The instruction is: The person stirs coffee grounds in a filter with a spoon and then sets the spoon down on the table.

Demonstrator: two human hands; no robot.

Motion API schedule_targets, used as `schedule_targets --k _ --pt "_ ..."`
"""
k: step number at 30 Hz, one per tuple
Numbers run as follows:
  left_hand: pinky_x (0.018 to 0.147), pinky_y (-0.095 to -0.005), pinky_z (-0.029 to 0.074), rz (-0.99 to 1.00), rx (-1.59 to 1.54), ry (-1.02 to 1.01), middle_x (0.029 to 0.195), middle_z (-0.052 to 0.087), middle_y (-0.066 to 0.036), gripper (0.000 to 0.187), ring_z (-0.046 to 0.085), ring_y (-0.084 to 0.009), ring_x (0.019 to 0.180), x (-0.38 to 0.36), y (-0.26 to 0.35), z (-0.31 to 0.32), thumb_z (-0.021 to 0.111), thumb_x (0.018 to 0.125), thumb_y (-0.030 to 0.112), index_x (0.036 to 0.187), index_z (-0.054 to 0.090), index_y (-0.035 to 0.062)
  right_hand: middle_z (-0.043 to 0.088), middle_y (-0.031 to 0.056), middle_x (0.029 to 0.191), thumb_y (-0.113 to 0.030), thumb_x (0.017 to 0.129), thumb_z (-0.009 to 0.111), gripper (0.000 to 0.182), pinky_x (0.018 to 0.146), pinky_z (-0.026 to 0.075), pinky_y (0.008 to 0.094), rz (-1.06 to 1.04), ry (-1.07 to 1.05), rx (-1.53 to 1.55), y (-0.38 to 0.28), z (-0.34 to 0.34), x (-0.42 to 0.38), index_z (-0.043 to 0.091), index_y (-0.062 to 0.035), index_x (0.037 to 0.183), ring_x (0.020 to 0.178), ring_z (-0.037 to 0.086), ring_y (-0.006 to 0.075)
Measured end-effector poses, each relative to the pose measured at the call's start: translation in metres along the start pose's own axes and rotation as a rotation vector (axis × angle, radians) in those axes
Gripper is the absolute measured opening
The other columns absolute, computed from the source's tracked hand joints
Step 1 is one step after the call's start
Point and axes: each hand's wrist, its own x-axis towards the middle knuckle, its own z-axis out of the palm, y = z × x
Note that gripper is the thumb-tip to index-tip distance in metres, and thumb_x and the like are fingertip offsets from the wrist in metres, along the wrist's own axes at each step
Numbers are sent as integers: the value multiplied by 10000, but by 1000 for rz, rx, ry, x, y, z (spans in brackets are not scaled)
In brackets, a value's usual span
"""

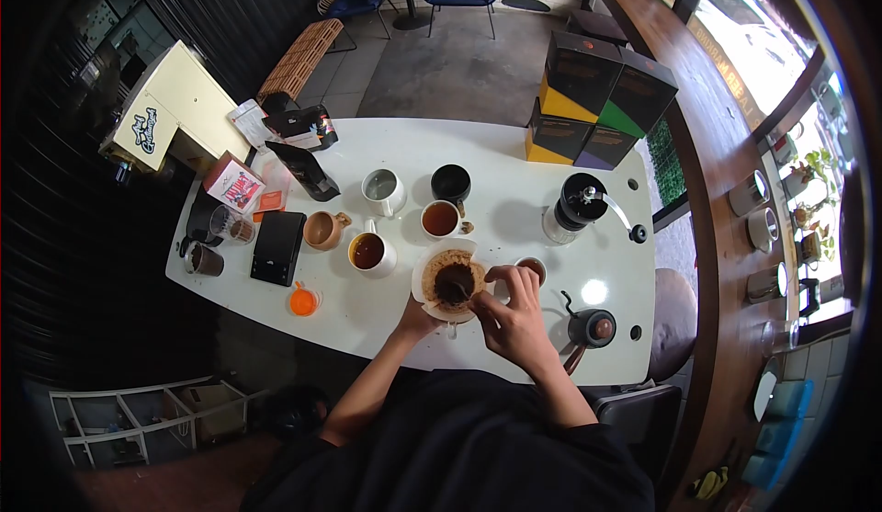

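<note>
A white coffee dripper holds a paper filter lined with wet coffee grounds, dark at the centre. My left hand is closed round the dripper's lower left side; its fingers are partly hidden. At the filter's right rim, my right hand has its fingers curled and pinched on the paper edge. Just behind the dripper stands a mug of reddish-brown liquid, and to its left a white mug of amber liquid. A small cup is partly hidden behind my right hand.
On the white table stand a hand grinder, a gooseneck kettle, a black scale, a brown cup, a white mug and a black mug. Stacked boxes rise at the back right.
</note>
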Motion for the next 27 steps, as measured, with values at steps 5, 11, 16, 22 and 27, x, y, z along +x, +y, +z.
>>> schedule_targets --k 5,11,16,22,27 --pt "1082 -384 509 -22 -49 16 1379 626 -84 761 614 -219 1254 3 7 5 904 776 138 1427 517 73 577 140 1172 -104 804 765 152 975 401 511 -19 62 -135 2 -3 4 707 -81 942 1135 532 348" --pt "1078 -377 507 -11 -147 38 1362 640 -83 740 619 -215 1251 3 17 7 908 774 151 1410 539 64 580 138 1172 -105 800 763 146 989 400 515 -27 64 -158 0 3 2 711 -92 936 1138 545 347" --pt "1072 -375 512 -35 -186 -4 1354 643 -74 752 622 -208 1243 2 19 3 914 766 147 1411 538 65 582 140 1177 -106 792 767 156 999 400 516 -46 -38 -113 -7 2 -3 717 -86 939 1141 550 341" --pt "1071 -378 511 -15 -109 23 1343 648 -68 773 625 -202 1231 2 17 3 928 752 165 1414 539 72 576 150 1170 -99 794 781 166 995 406 516 -51 22 -30 -12 -13 0 727 -81 950 1120 552 345" --pt "1084 -383 502 -11 -163 4 1371 631 -73 772 609 -211 1260 3 17 3 925 762 184 1418 533 72 570 153 1151 -100 794 796 163 1001 405 527 -44 -43 -7 -5 -6 1 721 -78 936 1103 549 349"
